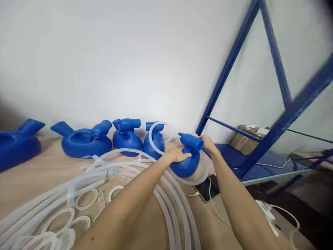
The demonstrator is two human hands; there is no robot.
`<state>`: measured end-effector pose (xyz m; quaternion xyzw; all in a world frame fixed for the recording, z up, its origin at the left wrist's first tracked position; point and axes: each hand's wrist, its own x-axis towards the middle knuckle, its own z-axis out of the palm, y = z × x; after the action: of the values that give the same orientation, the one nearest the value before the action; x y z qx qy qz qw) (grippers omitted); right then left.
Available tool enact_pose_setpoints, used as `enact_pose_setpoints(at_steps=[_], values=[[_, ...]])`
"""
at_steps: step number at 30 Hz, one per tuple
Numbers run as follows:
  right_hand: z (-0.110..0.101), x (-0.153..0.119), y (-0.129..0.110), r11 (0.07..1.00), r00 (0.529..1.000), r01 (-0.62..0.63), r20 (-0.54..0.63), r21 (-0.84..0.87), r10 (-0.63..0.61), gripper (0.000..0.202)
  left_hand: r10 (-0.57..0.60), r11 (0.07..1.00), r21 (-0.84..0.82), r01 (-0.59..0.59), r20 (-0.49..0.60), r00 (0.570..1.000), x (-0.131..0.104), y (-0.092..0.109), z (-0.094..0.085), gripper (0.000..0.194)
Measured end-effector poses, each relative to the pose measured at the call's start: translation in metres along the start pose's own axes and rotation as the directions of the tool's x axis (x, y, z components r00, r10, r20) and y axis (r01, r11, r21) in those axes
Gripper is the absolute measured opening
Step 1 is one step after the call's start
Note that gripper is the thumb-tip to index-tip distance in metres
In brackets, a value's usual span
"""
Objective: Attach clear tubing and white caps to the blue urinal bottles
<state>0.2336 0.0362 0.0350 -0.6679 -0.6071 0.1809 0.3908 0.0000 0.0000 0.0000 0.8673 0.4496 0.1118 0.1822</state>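
A blue plastic bottle (185, 166) with a wide tubular neck (191, 141) stands tilted on the table, near the wall. My left hand (177, 153) grips its side, with the thumb lying across the blue surface. My right hand (207, 141) is at the far side of the neck, by its open mouth; most of its fingers are hidden behind. A clear flexible tube (206, 170) loops around this bottle and rises behind my left hand. Just left of it sits another blue bottle (154, 145), partly covered by the tube.
More blue bottles (87, 144) line the wall to the left. Coiled clear tubing (59, 194) and thin white rings (86, 199) spread over the brown table (145, 222). A phone (208, 187) with a white cable lies beside my right forearm. A blue metal frame (229, 66) stands right.
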Motion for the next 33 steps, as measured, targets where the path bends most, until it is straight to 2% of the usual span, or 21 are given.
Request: enact_pose_setpoints(at_steps=[6, 10, 17, 24, 26, 30, 33], values=[[0.006, -0.008, 0.008, 0.994, 1.0, -0.015, -0.002, 0.106, 0.015, 0.011, 0.012, 1.0, -0.004, -0.012, -0.006, 1.0, -0.002, 0.002, -0.002, 0.085], [0.003, -0.008, 0.014, 0.993, 0.999, 0.031, 0.002, 0.117, -0.032, 0.02, 0.004, 1.0, -0.014, -0.004, 0.004, 1.0, -0.003, 0.001, -0.004, 0.084], [0.01, -0.005, 0.023, 0.984, 0.985, 0.137, -0.091, -0.112, -0.147, 0.047, 0.011, 1.0, -0.021, -0.011, -0.004, 1.0, -0.005, 0.0, -0.006, 0.085], [0.015, 0.001, 0.034, 0.926, 0.953, 0.182, -0.174, -0.33, -0.249, 0.047, -0.003, 1.0, -0.009, 0.003, -0.006, 1.0, -0.006, 0.0, -0.005, 0.078], [0.011, 0.008, 0.036, 0.915, 0.955, 0.21, -0.131, -0.344, -0.268, 0.048, -0.001, 1.0, -0.008, 0.0, -0.011, 1.0, -0.006, 0.0, -0.005, 0.078], [0.002, 0.021, 0.035, 0.898, 0.949, 0.31, 0.05, -0.313, -0.31, 0.038, 0.009, 1.0, -0.015, -0.009, -0.019, 1.0, -0.007, 0.0, -0.004, 0.08], [0.0, 0.024, 0.035, 0.895, 0.941, 0.339, 0.119, -0.289, -0.318, 0.035, 0.019, 1.0, -0.019, -0.019, -0.026, 0.999, -0.007, 0.0, -0.003, 0.081]])
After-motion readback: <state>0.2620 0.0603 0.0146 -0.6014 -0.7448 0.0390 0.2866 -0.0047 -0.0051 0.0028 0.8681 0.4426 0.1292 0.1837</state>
